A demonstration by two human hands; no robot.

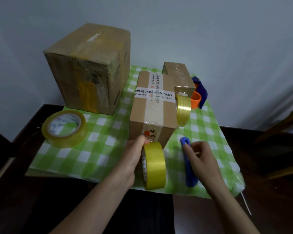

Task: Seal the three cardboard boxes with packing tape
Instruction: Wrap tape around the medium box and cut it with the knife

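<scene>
My left hand (134, 154) grips the yellow tape roll (155, 166) against the middle box (152, 108) directly ahead, while my right hand (200, 157) grips the blue cutter (189, 168) just right of it.

Both forearms come in from the bottom edge, bare, angled up toward centre. Left hand (134, 157): fingers curled closed around a tape roll (155, 165) held on edge, thumb on top near its upper rim. Right hand (200, 157): fingers bent, pinching a blue cutter (189, 173), wrist roughly straight.
</scene>
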